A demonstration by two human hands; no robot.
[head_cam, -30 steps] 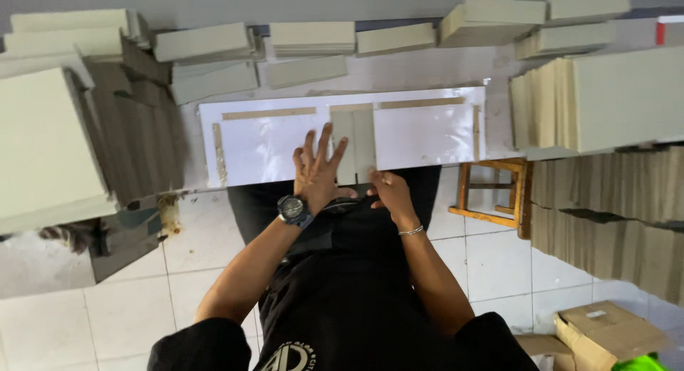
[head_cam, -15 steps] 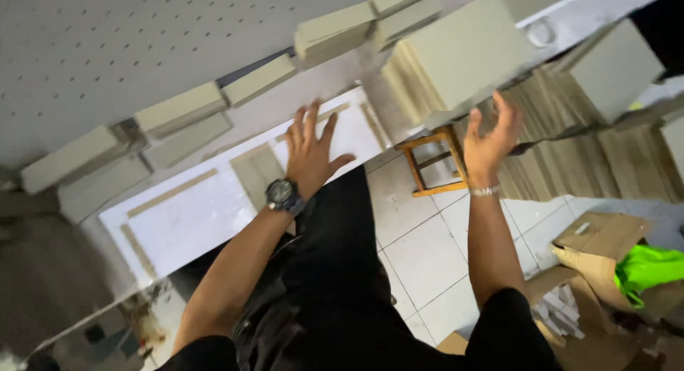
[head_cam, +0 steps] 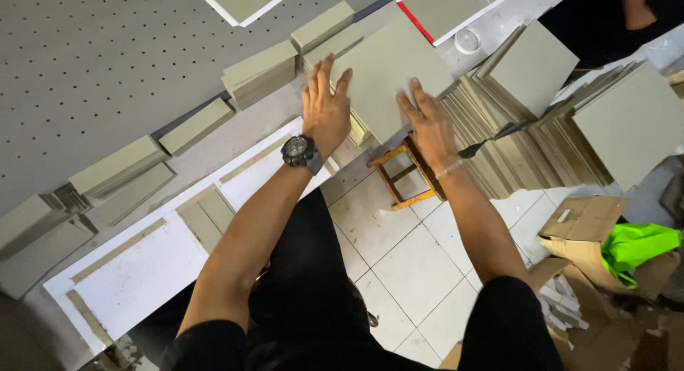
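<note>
While the grey perforated bench (head_cam: 107, 50) stretches away to our left, we spread both palms wide on the top greyboard sheet (head_cam: 388, 71) of the stack. Left hand (head_cam: 326, 107) and right hand (head_cam: 427, 125) should press evenly, lifting one sheet only. Lower right: brown carton (head_cam: 584, 221), neon-green bag (head_cam: 638, 246).
</note>
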